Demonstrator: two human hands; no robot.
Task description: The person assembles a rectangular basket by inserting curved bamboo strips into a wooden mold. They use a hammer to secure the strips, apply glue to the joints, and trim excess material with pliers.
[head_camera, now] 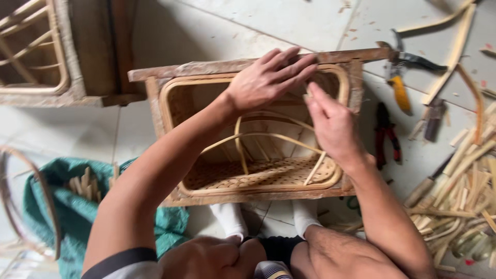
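Head view, entries run from the body outward.

Nearest: knees and white socks at 6 o'clock; a green cloth bag holding short cane offcuts at 8 o'clock.

Mid-field: rattan seat frame sits in a wooden jig box, long axis running 9 to 3. Curved cane ribs arch over the woven base.

Right hand comes in from 4 o'clock, fingers together and extended, tips pressing on the cane rim at the far right corner of the frame. Cannot tell whether it pinches a strand.

Left hand crosses over from 8 o'clock, fingers laid flat and side by side on the far rail, tips touching the right hand's fingertips. Both hands meet at one spot, about 1 o'clock of the frame; neither is clearly nearer.

Far: yellow-handled tool and red pliers at 2 to 3 o'clock, well apart from the hands; pile of cane strips at 4 o'clock.
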